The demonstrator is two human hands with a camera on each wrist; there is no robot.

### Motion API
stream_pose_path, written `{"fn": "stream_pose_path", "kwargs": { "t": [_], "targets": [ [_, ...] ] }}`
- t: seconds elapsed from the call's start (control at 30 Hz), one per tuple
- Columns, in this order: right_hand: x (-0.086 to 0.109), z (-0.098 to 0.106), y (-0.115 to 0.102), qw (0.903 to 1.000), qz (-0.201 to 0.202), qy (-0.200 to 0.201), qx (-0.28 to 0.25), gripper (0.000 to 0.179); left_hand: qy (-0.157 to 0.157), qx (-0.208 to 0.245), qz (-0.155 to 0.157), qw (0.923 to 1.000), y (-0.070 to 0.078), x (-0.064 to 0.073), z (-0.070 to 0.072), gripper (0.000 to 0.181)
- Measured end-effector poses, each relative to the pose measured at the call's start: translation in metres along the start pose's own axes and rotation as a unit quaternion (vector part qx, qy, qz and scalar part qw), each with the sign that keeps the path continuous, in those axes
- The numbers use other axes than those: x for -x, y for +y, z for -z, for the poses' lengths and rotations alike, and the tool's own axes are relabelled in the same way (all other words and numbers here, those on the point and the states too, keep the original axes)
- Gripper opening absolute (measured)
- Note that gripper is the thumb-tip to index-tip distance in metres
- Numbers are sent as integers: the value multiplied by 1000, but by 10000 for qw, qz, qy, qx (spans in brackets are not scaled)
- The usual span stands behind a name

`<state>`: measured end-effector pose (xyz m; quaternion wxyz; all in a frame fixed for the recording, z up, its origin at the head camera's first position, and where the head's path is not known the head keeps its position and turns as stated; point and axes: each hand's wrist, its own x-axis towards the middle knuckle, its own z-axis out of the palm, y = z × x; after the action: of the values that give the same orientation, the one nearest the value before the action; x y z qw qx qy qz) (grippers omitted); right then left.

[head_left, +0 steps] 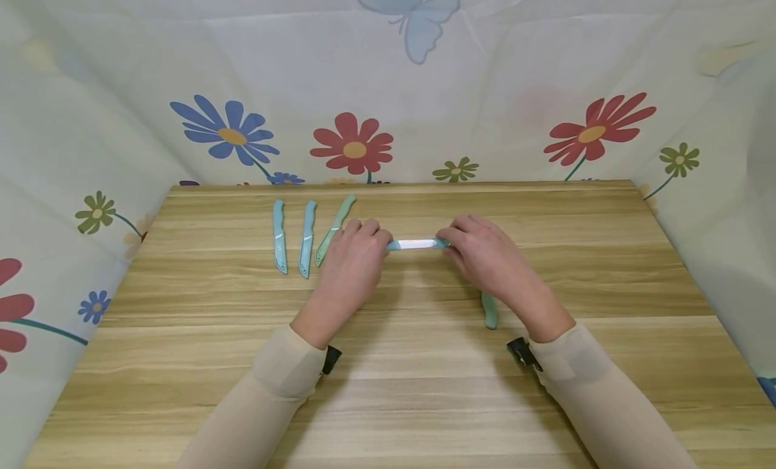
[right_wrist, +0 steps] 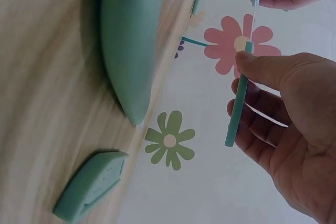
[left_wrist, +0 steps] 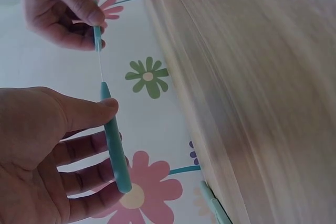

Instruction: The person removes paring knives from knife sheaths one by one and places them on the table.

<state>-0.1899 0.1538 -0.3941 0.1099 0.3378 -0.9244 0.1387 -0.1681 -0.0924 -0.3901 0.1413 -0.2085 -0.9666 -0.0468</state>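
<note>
Sleeves point(head_left: 261, 405) lie at seven and five o'clock; the left hand point(head_left: 356, 257) pinches the handle point(left_wrist: 116, 150) at nine, the right hand point(head_left: 488, 255) the sheath point(right_wrist: 238, 111) at three, blade point(head_left: 417, 244) lengthwise between.

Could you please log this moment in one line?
left hand: grips knife handle; right hand: grips sheath; blade: showing between hands; table: three sheathed knives at left

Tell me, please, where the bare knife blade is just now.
In the head view, the bare knife blade is just right of centre, between the left hand and the right hand, above the wooden table.
</note>
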Motion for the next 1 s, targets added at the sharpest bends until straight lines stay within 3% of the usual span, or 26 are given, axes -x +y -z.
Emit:
{"fn": "stream_pose_path", "kwargs": {
  "t": [0.57,1.0],
  "targets": [
    [2,6,6,9999,-102,-31,-30,26,-6,57,160,9999,-3,-1,2,16],
    [4,12,9,9985,-502,-191,-37,29,-198,337,386,9985,-8,-4,5,14]
  ]
}}
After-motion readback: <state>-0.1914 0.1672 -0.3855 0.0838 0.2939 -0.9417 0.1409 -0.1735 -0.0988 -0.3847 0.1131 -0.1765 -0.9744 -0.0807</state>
